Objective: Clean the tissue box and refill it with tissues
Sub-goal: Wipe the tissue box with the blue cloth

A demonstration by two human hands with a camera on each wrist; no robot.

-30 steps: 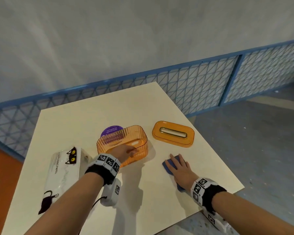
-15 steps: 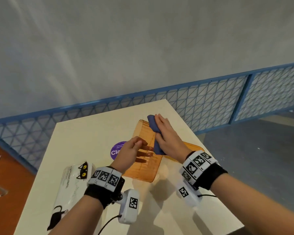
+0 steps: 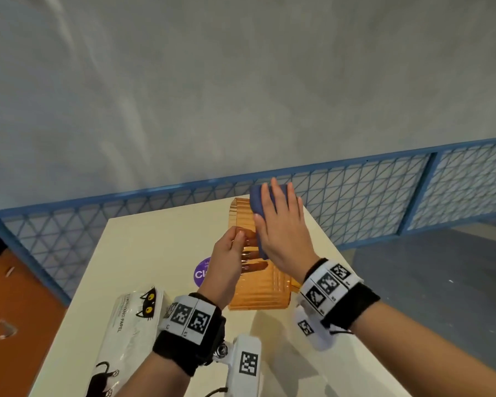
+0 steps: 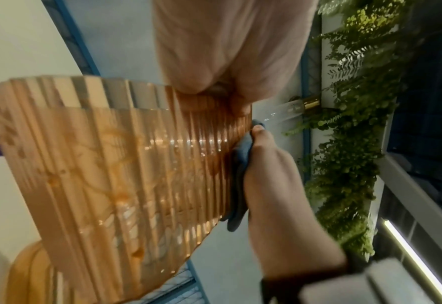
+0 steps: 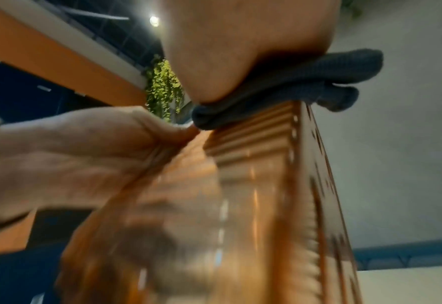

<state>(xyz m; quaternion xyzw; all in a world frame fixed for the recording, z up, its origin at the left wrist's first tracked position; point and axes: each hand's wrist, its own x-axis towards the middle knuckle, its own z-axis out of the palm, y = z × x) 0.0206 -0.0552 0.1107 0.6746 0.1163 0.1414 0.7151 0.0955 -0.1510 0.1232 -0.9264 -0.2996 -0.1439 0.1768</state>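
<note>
Since a second ago, the orange ribbed tissue box has left the table and the blue cloth has come off the tabletop onto it, so wiping seems underway and refilling has not begun. At centre frame, the left hand pinches the box's wall, fingers inside. The right hand, fingers straight, presses the cloth against its upper right outer side. The tissue pack lies lower left.

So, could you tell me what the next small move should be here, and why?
Probably draw the cloth back down the box wall: the right hand presses it near the far end, while the left hand grips the box off the table.
</note>
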